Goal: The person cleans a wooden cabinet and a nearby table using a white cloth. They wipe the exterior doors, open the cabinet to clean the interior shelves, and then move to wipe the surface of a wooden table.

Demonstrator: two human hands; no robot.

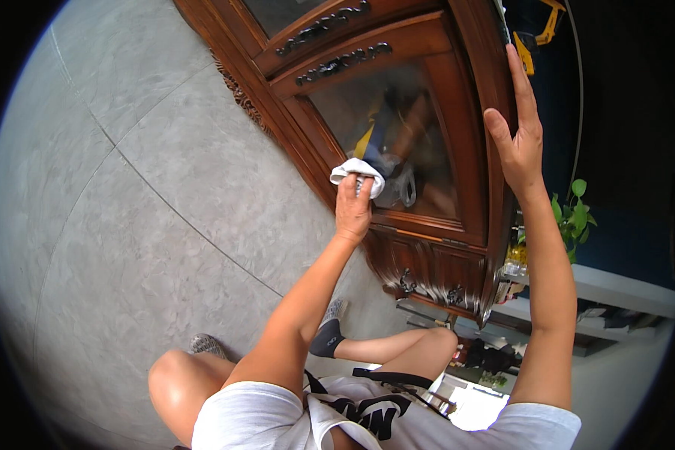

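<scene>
A folded white cloth (360,173) is in my left hand (353,214), which presses it against the lower corner of a glass pane (382,135). That pane sits in the door (467,146) of a dark reddish-brown wooden cabinet (304,152). Behind or reflected in the glass are a yellow and blue shape and what looks like a clear plastic bag (408,188). My right hand (520,129) lies flat along the cabinet's upper edge, fingers stretched out and thumb spread, holding nothing.
Dark ornate carvings (343,63) run along the door frame. Hinged below is a carved panel with drawer pulls (408,281). A green leafy plant (576,216), a bottle of yellow liquid (516,259) and a yellow-framed tool (548,22) lie past the cabinet. Grey concrete floor (163,225) spreads leftward.
</scene>
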